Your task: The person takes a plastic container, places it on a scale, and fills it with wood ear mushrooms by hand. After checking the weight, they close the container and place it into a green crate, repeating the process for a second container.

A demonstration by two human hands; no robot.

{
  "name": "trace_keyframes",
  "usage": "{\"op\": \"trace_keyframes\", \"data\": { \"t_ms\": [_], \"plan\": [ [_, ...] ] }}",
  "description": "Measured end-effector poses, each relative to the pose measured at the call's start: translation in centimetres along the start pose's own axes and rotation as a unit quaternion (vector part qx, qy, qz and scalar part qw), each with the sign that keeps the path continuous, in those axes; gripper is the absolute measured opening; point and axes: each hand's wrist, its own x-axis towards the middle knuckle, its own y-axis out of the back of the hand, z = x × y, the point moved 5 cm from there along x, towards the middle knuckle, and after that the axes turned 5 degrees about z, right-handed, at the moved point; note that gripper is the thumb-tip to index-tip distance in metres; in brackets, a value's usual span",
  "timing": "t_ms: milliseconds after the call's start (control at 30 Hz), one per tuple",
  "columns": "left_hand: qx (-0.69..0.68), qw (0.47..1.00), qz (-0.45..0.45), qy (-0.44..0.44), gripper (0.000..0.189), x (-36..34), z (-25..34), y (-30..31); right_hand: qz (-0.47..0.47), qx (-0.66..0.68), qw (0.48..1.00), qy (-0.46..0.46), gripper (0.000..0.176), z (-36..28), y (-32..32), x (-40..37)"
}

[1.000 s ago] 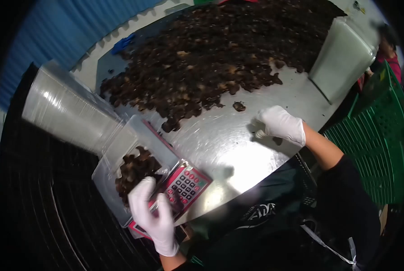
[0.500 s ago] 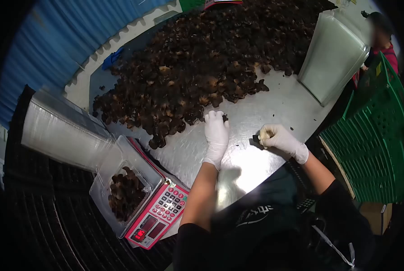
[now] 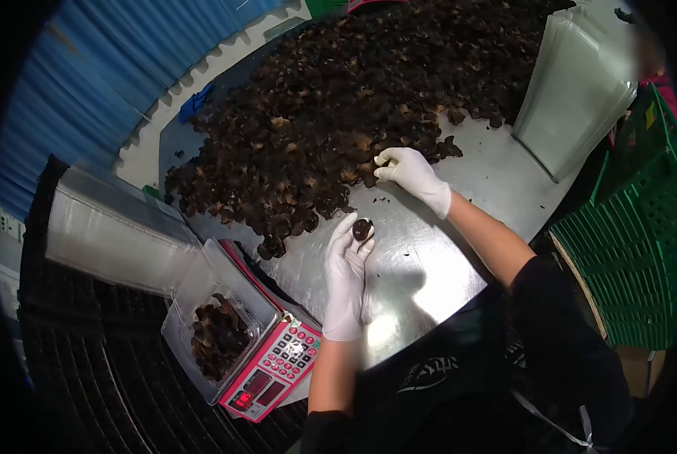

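Clear tray [image 3: 202, 284] on the scale [image 3: 267, 376] sat only part-filled; a big dried-fungus pile [image 3: 338, 98] remained. Left hand [image 3: 346, 284] pinched one fungus piece [image 3: 362, 228]. Right hand [image 3: 410, 171] curled at the pile edge, grasp unclear.

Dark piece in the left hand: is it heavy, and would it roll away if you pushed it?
Probably light: the left hand holds the dark piece with just its fingertips. It looks lumpy and uneven, like those in the pile, so it would likely tumble and stop, not roll far.
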Motion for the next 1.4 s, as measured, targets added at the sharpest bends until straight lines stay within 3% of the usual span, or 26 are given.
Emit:
{"op": "trace_keyframes", "data": {
  "t_ms": [33, 67, 133, 233, 333, 367, 400, 433, 467, 533, 600, 667, 700, 800, 833, 867, 900, 1000, 1033, 1067, 1100, 1133, 1267, 1300, 1333, 1400],
  "plan": [
    [-0.023, 1.0, 0.018, 0.011, 0.038, 0.3, 0.0, 0.6, 0.017, -0.182, 0.983, 0.012, 0.044, -3.3, 0.6, -0.6],
    [-0.045, 0.996, 0.073, 0.035, 0.032, 0.7, -0.2, 1.1, -0.004, -0.252, 0.967, 0.043, 0.052, -3.7, -0.3, -0.4],
    [0.034, 0.991, 0.13, 0.005, 0.025, 1.0, 0.5, 1.4, -0.06, -0.328, 0.942, 0.023, 0.055, -3.5, -2.1, -0.2],
    [0.27, 0.937, 0.122, -0.187, 0.013, 2.5, 2.6, 0.0, -0.003, -0.279, 0.958, 0.066, 0.043, -2.6, -2.0, -0.2],
    [0.553, 0.727, 0.162, -0.373, 0.016, 4.1, 4.8, -1.8, 0.084, -0.207, 0.971, 0.081, 0.027, -3.3, -0.1, -1.0],
    [0.552, 0.727, 0.162, -0.374, 0.016, 5.2, 5.0, -2.0, 0.007, -0.02, 1.0, -0.014, 0.022, -2.5, 0.2, -1.0],
    [0.643, 0.621, 0.165, -0.418, 0.015, 5.8, 5.1, -2.8, -0.071, 0.167, 0.977, -0.11, 0.019, -1.9, 0.2, -1.4],
    [0.719, 0.502, 0.164, -0.453, 0.015, 6.0, 5.0, -3.6, -0.106, 0.252, 0.95, -0.147, 0.02, -1.7, 0.7, -1.9],
    [0.716, 0.505, 0.162, -0.454, 0.015, 6.2, 5.0, -3.6, -0.104, 0.249, 0.952, -0.147, 0.02, -1.6, 1.4, -2.2],
    [0.735, 0.538, 0.146, -0.386, 0.01, 6.9, 4.9, -3.4, -0.142, 0.433, 0.879, -0.143, 0.029, -2.1, 2.0, -3.2],
    [0.645, 0.659, 0.178, -0.343, 0.009, 5.5, 6.0, -3.7, -0.154, 0.474, 0.853, -0.151, 0.038, -1.7, 2.6, -3.7],
    [0.505, 0.746, 0.167, -0.4, 0.008, 5.0, 6.2, -2.2, -0.147, 0.529, 0.821, -0.155, 0.038, -1.9, 3.0, -4.5],
    [0.419, 0.825, 0.166, -0.342, 0.006, 6.0, 5.5, -0.1, -0.146, 0.544, 0.81, -0.164, 0.037, -1.9, 3.0, -4.5],
    [0.276, 0.911, 0.183, -0.245, 0.005, 5.0, 5.5, 1.4, -0.163, 0.59, 0.772, -0.174, 0.034, -1.9, 2.0, -4.2],
    [0.277, 0.91, 0.186, -0.245, 0.005, 4.2, 6.0, 1.3, -0.131, 0.575, 0.781, -0.207, 0.023, -2.1, 1.7, -4.2],
    [0.206, 0.944, 0.174, -0.189, 0.004, 3.5, 6.1, 1.3, -0.133, 0.576, 0.779, -0.209, 0.023, -2.1, 1.4, -4.1],
    [0.133, 0.969, 0.16, -0.133, 0.006, 3.1, 5.9, 1.4, -0.139, 0.484, 0.841, -0.196, 0.016, -1.7, 1.0, -3.8],
    [0.022, 0.98, 0.182, -0.079, 0.012, 2.7, 5.1, 2.7, -0.132, 0.18, 0.97, -0.096, 0.013, -1.8, -0.7, -4.2],
    [-0.004, 0.978, 0.196, -0.074, 0.014, 2.7, 4.9, 3.0, -0.124, 0.092, 0.987, -0.039, 0.021, -2.4, -1.3, -4.9],
    [-0.038, 0.986, 0.152, -0.065, 0.013, 3.0, 4.8, 3.3, -0.114, 0.001, 0.993, 0.018, 0.03, -3.1, -1.8, -5.6],
    [-0.054, 0.985, 0.158, -0.043, 0.014, 2.9, 4.5, 3.9, -0.156, -0.124, 0.98, 0.02, 0.044, -3.1, -2.3, -6.0],
    [-0.072, 0.984, 0.163, -0.022, 0.014, 2.5, 4.5, 3.5, -0.18, -0.199, 0.962, 0.04, 0.043, -3.6, -2.8, -6.6],
    [-0.133, 0.984, 0.116, -0.01, 0.02, 1.0, 5.2, 2.7, -0.143, -0.291, 0.937, 0.128, 0.032, -3.1, -4.0, -7.3],
    [-0.116, 0.981, 0.151, -0.033, 0.02, 0.2, 5.6, 2.7, -0.139, -0.299, 0.933, 0.146, 0.031, -3.3, -4.0, -7.4],
    [-0.104, 0.988, 0.096, -0.057, 0.018, -1.6, 6.9, 1.4, -0.127, -0.289, 0.938, 0.141, 0.026, -3.5, -4.0, -7.4],
    [-0.071, 0.986, 0.089, -0.125, 0.019, -4.3, 9.1, 0.4, -0.104, -0.272, 0.947, 0.134, 0.024, -3.8, -4.1, -7.5]
  ]
}}
